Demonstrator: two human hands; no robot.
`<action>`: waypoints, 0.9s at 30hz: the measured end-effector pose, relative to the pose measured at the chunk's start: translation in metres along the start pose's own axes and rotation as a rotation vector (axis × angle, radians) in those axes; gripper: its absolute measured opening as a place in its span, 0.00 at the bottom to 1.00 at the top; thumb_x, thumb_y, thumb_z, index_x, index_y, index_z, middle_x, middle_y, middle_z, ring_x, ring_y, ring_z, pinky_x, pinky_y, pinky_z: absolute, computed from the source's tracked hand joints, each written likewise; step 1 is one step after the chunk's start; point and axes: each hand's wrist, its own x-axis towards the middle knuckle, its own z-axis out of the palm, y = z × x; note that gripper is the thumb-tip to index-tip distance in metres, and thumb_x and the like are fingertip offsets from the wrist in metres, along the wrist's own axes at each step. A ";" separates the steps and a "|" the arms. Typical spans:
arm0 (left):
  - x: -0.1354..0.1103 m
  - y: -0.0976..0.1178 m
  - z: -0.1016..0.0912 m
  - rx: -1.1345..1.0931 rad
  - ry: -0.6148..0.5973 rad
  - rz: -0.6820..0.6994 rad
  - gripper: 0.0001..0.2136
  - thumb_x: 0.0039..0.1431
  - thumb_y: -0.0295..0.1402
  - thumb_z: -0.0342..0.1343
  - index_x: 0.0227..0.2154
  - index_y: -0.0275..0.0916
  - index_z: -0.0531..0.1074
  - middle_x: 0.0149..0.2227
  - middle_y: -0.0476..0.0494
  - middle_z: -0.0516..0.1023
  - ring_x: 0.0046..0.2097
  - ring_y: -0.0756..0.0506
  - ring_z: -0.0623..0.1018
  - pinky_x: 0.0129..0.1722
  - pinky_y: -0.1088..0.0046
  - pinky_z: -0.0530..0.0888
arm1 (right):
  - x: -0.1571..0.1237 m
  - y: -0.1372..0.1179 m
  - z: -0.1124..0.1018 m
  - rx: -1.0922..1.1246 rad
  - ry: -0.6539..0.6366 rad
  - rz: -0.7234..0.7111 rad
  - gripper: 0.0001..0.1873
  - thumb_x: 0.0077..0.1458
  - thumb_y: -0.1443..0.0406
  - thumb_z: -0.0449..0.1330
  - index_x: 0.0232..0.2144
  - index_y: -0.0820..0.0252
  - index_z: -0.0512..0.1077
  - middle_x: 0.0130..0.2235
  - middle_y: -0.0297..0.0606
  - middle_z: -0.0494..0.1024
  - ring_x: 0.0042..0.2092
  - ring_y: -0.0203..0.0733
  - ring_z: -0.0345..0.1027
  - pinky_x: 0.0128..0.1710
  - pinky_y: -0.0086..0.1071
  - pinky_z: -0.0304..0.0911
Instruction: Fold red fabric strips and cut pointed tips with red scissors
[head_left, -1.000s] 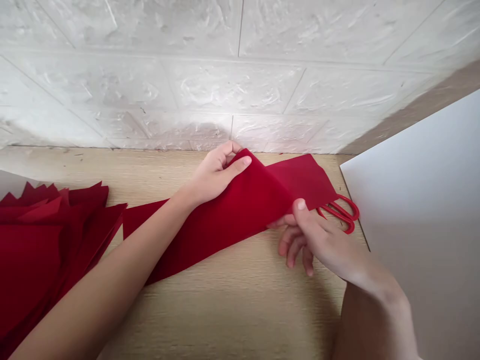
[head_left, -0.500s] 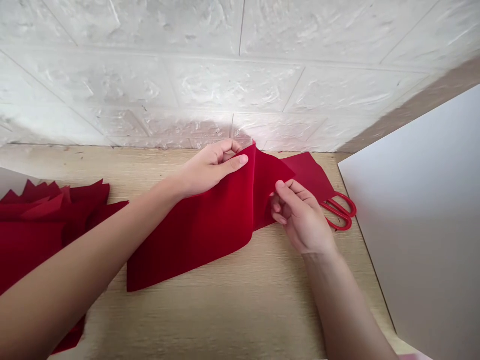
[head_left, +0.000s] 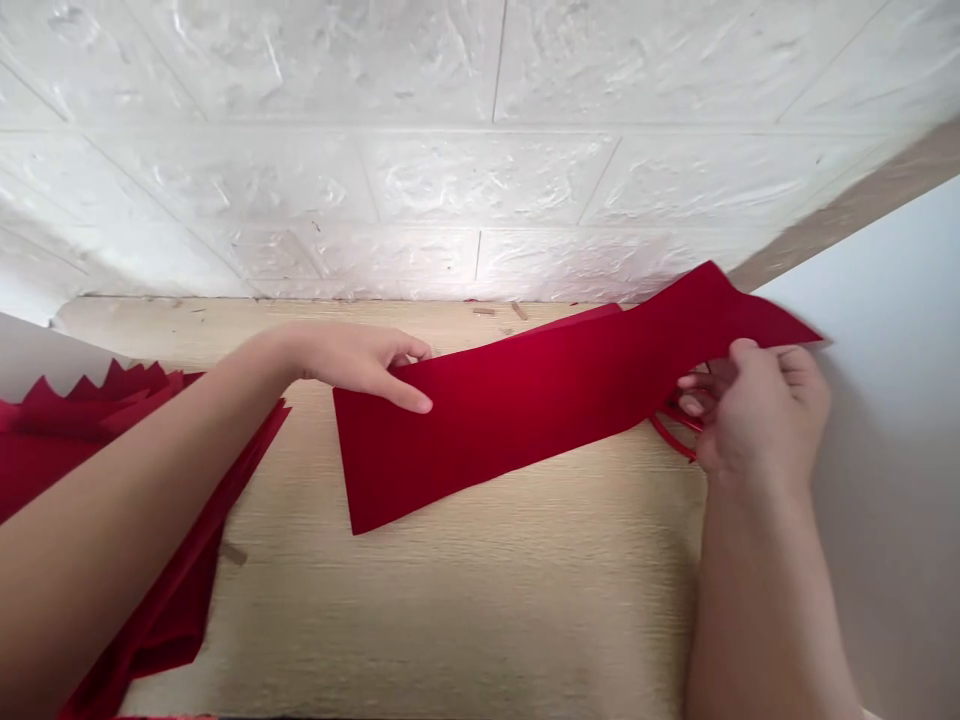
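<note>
A long red fabric strip stretches between my two hands above the wooden tabletop, its right end raised and curling to a point. My left hand has the strip's left end between its thumb, which lies on top, and its fingers behind. Near the right end, my right hand pinches the lower edge between thumb and fingers. Red-handled scissors lie beneath, mostly hidden by the strip and my right hand. Behind the strip's upper edge shows a bit of another red piece.
At the left lies a pile of red fabric with zigzag-cut edges, partly under my left forearm. A white textured brick wall closes off the back. On the right stands a white panel. Small brown scraps dot the wooden surface.
The folded strip is now opened out lengthwise. My right hand has carried its end to the right, and my left hand has moved left and slightly down to the other end.
</note>
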 end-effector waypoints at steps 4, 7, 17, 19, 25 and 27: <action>-0.003 -0.006 -0.011 0.096 -0.233 -0.117 0.19 0.54 0.52 0.62 0.43 0.47 0.79 0.48 0.41 0.84 0.45 0.38 0.82 0.39 0.70 0.73 | 0.000 0.010 0.004 -0.150 -0.036 -0.001 0.15 0.55 0.66 0.63 0.23 0.52 0.61 0.18 0.27 0.68 0.21 0.37 0.70 0.14 0.27 0.53; 0.002 -0.016 -0.020 0.247 -0.180 -0.192 0.14 0.49 0.46 0.65 0.37 0.45 0.80 0.38 0.42 0.84 0.39 0.38 0.80 0.38 0.68 0.71 | -0.002 0.011 0.005 -0.223 -0.071 -0.028 0.14 0.54 0.66 0.64 0.22 0.53 0.63 0.16 0.27 0.69 0.17 0.35 0.64 0.14 0.27 0.54; -0.029 -0.040 -0.051 0.288 -0.218 -0.396 0.12 0.47 0.29 0.58 0.36 0.39 0.81 0.38 0.43 0.85 0.40 0.40 0.77 0.46 0.67 0.70 | -0.009 0.011 0.002 -0.254 -0.326 -0.062 0.10 0.43 0.67 0.60 0.15 0.54 0.64 0.13 0.29 0.67 0.16 0.33 0.56 0.15 0.26 0.50; -0.032 -0.052 -0.053 0.300 -0.203 -0.375 0.13 0.45 0.27 0.55 0.34 0.40 0.81 0.36 0.44 0.85 0.39 0.40 0.77 0.44 0.68 0.69 | -0.011 0.012 0.002 -0.261 -0.417 -0.050 0.09 0.40 0.65 0.61 0.14 0.54 0.64 0.14 0.30 0.68 0.18 0.33 0.59 0.17 0.27 0.53; -0.020 -0.082 -0.059 0.506 0.043 -0.367 0.06 0.44 0.27 0.55 0.25 0.40 0.77 0.32 0.40 0.82 0.36 0.38 0.73 0.40 0.63 0.63 | -0.016 0.017 0.003 -0.323 -0.673 -0.103 0.09 0.44 0.61 0.63 0.18 0.55 0.68 0.22 0.33 0.74 0.25 0.39 0.69 0.25 0.32 0.64; -0.017 -0.084 -0.061 0.534 0.065 -0.375 0.06 0.46 0.28 0.54 0.24 0.40 0.77 0.31 0.40 0.81 0.35 0.38 0.73 0.40 0.63 0.63 | -0.017 0.020 0.004 -0.335 -0.760 -0.161 0.10 0.48 0.61 0.64 0.20 0.56 0.69 0.24 0.33 0.75 0.27 0.39 0.69 0.27 0.33 0.65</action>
